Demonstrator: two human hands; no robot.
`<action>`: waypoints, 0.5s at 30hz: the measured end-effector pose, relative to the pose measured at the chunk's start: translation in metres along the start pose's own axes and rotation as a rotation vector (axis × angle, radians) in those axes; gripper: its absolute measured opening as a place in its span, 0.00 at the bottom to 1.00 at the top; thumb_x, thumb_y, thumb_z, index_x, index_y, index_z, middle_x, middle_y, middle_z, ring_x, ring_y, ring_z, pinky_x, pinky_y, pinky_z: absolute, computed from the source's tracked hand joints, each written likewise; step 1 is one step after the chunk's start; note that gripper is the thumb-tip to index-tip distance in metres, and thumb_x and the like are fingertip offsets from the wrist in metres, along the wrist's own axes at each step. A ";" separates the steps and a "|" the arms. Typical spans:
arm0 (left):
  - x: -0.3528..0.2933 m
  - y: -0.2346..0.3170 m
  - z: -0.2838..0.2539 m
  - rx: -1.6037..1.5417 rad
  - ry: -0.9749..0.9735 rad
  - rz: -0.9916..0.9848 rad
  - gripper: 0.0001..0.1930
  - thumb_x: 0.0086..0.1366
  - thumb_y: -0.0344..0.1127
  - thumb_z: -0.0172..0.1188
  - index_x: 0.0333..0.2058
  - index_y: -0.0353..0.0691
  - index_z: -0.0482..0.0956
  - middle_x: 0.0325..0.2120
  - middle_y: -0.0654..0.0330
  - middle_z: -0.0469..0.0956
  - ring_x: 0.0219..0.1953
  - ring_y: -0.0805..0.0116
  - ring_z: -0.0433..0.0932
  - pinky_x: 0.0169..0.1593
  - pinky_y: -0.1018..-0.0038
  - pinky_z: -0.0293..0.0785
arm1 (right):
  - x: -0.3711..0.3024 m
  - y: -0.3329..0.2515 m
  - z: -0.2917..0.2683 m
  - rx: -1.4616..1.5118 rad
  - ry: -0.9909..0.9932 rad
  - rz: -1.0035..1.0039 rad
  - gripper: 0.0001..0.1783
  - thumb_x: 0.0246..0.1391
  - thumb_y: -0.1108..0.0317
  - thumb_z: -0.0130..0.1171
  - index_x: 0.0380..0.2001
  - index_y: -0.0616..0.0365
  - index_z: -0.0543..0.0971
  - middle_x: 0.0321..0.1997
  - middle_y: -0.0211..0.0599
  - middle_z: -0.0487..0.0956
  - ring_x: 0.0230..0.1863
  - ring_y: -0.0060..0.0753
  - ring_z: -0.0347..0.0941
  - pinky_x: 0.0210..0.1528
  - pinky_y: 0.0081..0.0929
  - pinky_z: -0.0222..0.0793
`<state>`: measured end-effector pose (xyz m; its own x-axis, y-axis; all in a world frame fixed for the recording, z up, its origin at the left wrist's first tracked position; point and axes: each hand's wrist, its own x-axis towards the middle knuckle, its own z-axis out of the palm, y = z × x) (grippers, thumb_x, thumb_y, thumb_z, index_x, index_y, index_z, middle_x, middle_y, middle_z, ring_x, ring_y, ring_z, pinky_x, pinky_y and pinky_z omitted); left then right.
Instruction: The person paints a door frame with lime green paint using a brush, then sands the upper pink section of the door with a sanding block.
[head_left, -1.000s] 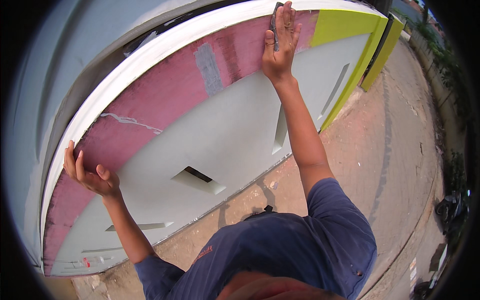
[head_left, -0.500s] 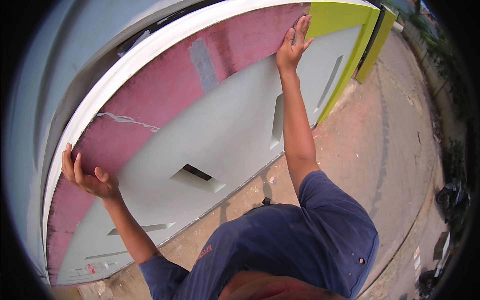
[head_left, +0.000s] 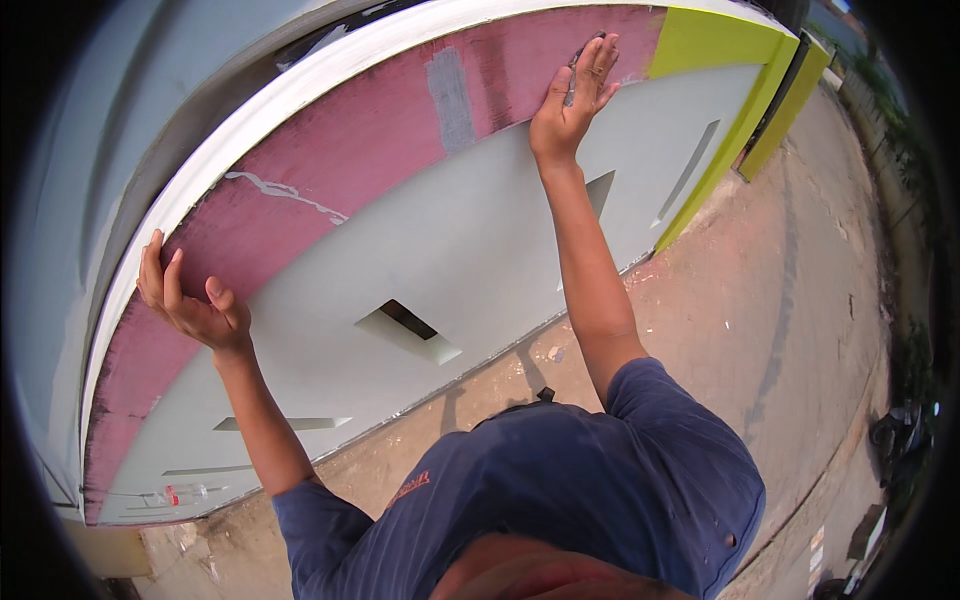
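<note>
A wall carries a faded pink band (head_left: 350,130) along its upper part, below a white top edge (head_left: 300,95). At the band's right part, my right hand (head_left: 570,105) presses with outstretched fingers on a small dark grey piece (head_left: 571,85), mostly hidden under the palm; its kind cannot be made out. My left hand (head_left: 195,300) is open at the left end, its fingertips against the white edge and the thumb apart. Between the hands are a grey patch (head_left: 452,100) and a white filled crack (head_left: 285,192) in the pink.
Below the band, the pale grey wall (head_left: 450,230) has several slot openings, one of them dark inside (head_left: 408,318). A yellow-green section (head_left: 705,42) borders the pink at the right. Bare ground (head_left: 740,300) runs along the wall's foot. A clear bottle (head_left: 180,495) is at the lower left.
My right hand has slid left along the pink band, away from the yellow-green section, with the dark grey piece still under it. My left hand stays at the white edge. The view has shifted slightly.
</note>
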<state>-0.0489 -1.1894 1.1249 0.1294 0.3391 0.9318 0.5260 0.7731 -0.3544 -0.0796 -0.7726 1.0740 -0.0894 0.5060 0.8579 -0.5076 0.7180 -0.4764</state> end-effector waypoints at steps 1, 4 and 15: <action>0.000 0.000 0.000 -0.020 0.009 -0.005 0.19 0.77 0.49 0.45 0.55 0.42 0.70 0.60 0.47 0.75 0.66 0.50 0.68 0.69 0.54 0.60 | -0.028 -0.022 0.012 0.082 -0.079 -0.028 0.32 0.75 0.58 0.42 0.77 0.54 0.55 0.84 0.36 0.46 0.84 0.38 0.35 0.77 0.59 0.10; 0.001 0.000 -0.002 -0.051 0.003 -0.007 0.20 0.77 0.50 0.45 0.55 0.42 0.71 0.60 0.47 0.75 0.66 0.50 0.68 0.69 0.53 0.60 | -0.067 -0.019 0.018 -0.102 -0.353 -0.403 0.32 0.75 0.57 0.42 0.77 0.54 0.55 0.84 0.35 0.46 0.84 0.38 0.35 0.77 0.59 0.10; 0.000 0.000 -0.001 -0.037 -0.005 -0.020 0.20 0.78 0.50 0.44 0.54 0.41 0.71 0.60 0.47 0.75 0.66 0.51 0.68 0.68 0.54 0.60 | -0.084 -0.026 0.025 0.045 -0.247 -0.250 0.31 0.75 0.57 0.42 0.77 0.50 0.57 0.84 0.35 0.48 0.84 0.35 0.37 0.76 0.58 0.07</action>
<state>-0.0479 -1.1894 1.1249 0.1145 0.3264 0.9383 0.5588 0.7597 -0.3325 -0.0807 -0.8461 1.0188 -0.1591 0.1822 0.9703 -0.5771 0.7803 -0.2411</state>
